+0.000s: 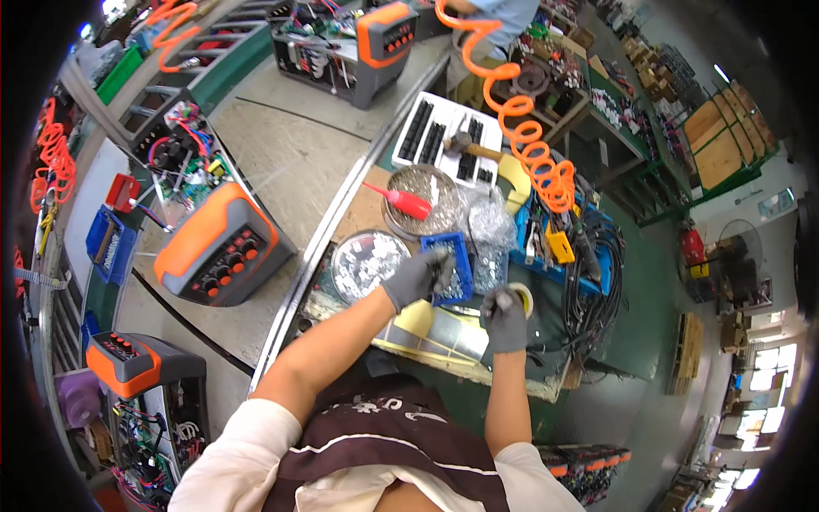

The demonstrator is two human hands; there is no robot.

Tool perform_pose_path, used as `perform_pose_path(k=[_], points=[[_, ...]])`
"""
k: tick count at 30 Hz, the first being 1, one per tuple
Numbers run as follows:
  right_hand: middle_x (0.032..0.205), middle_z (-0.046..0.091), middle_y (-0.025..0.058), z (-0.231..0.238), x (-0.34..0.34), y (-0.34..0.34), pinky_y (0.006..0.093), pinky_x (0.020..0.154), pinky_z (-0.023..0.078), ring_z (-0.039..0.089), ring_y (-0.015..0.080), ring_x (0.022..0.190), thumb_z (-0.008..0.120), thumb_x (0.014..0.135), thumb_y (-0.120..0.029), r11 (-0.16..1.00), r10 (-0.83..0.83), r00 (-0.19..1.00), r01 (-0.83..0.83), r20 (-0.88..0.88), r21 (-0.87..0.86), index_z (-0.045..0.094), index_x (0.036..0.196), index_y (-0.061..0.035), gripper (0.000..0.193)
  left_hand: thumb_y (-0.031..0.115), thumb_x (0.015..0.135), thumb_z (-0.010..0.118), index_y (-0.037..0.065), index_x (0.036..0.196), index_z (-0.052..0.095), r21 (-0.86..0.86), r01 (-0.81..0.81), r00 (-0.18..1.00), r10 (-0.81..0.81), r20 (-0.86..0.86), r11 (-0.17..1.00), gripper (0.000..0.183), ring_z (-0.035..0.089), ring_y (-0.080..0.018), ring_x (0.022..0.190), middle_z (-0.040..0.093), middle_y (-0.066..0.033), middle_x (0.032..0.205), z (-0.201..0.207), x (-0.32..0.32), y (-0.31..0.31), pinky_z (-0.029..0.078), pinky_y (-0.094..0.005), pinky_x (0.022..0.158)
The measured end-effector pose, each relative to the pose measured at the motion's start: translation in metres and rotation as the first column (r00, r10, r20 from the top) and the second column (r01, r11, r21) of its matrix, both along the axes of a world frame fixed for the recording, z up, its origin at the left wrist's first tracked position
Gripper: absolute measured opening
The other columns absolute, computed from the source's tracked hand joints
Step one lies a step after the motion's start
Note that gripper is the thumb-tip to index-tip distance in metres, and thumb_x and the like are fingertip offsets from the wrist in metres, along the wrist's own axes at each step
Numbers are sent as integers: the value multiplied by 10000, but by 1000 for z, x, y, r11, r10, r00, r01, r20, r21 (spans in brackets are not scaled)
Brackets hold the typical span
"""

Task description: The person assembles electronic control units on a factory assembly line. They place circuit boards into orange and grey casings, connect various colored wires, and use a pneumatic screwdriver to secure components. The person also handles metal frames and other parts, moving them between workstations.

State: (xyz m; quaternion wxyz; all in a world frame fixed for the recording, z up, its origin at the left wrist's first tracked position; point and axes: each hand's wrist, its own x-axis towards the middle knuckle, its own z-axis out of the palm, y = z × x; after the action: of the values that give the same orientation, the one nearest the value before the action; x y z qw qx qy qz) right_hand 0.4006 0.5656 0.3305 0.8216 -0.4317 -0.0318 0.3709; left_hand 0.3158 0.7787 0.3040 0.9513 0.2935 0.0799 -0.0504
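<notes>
My left hand, in a grey glove, reaches over a blue bin of small metal fasteners. Its fingers curl together at the bin's near-left side; anything between the tips is too small to make out. To the right, my grey-gloved right hand is closed, fingers bent inward, beside a roll of yellow tape; what it holds, if anything, is hidden. Left of the bin lies a round tray of white and silvery small parts. Behind it a round pan of small metal parts carries a red squeeze bottle.
Orange-and-grey machine housings with exposed wiring stand on the line at left. A white tray of black parts, a hammer, a blue toolbox and black cables crowd the bench. An orange coiled hose hangs above.
</notes>
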Motion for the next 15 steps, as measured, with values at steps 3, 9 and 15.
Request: perform_pose_path(k=[3, 9, 15], points=[[761, 569, 55, 19, -34, 30, 252, 563, 408, 510, 133, 639, 710, 743, -226, 976, 190, 973, -173, 128, -133, 578, 885, -32, 274, 313, 926, 462, 100, 754, 542, 85, -124, 987, 132, -87, 989, 285, 512, -125, 587, 541, -21, 649, -4, -54, 3, 387, -240, 534], [698, 570, 19, 75, -158, 121, 221, 524, 375, 492, 77, 608, 631, 736, -87, 726, 687, 598, -545, 413, -420, 616, 770, -5, 89, 327, 893, 527, 145, 674, 536, 230, -400, 748, 461, -478, 887, 285, 384, -59, 469, 441, 58, 551, 48, -237, -22, 292, -219, 432], [702, 589, 24, 131, -375, 180, 232, 603, 416, 522, 93, 647, 686, 733, -42, 253, 830, -80, -828, 552, -500, 619, 772, -2, 88, 293, 889, 497, 155, 710, 512, 60, -919, 314, 814, -489, 391, 227, 241, -32, 380, 320, 90, 496, 59, -445, -82, 165, -217, 365]])
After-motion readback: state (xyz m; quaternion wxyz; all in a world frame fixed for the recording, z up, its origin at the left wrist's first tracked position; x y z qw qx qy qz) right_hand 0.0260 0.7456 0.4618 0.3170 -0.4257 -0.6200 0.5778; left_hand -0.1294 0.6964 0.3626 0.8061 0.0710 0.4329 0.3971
